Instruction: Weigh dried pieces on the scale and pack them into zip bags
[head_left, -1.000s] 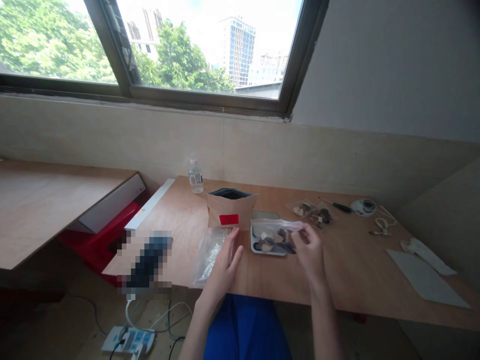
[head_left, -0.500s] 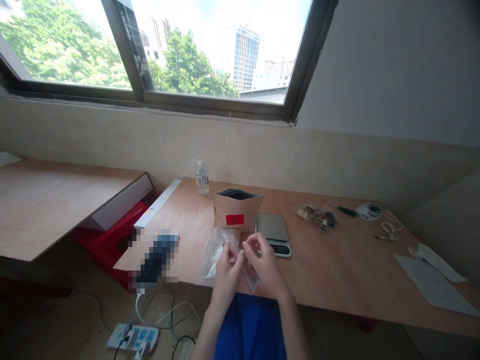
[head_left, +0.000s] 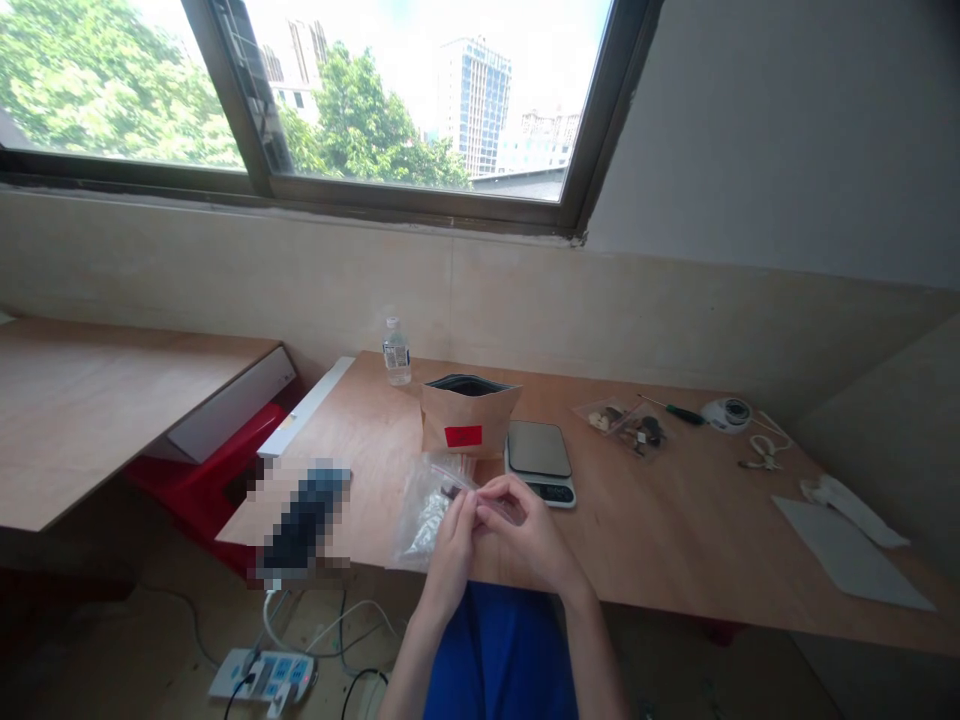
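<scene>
At the table's front edge, my left hand (head_left: 453, 537) and my right hand (head_left: 531, 528) meet, fingertips pinched together. Between them is a small clear zip bag (head_left: 507, 509) with a pinkish seal strip, partly covered by my fingers. Something small and dark shows at my left fingertips, too small to name. Under and left of my left hand lies a larger clear plastic bag (head_left: 417, 525). Just beyond stands an open brown paper pouch (head_left: 439, 420) with a red label and dark lining. A digital kitchen scale (head_left: 538, 450) sits right of the pouch.
A water bottle (head_left: 397, 355) stands at the back. To the right lie small bags of parts (head_left: 637, 432), a screwdriver (head_left: 681, 413), a white dome camera (head_left: 726, 414) with its cable and a grey sheet (head_left: 847, 555). A pixelated dark object (head_left: 307, 520) is left; a power strip (head_left: 262, 675) is below.
My hands have drawn together. The small zip bag, hanging down between them earlier, now shows higher, between my right fingers. The view has shifted slightly.
</scene>
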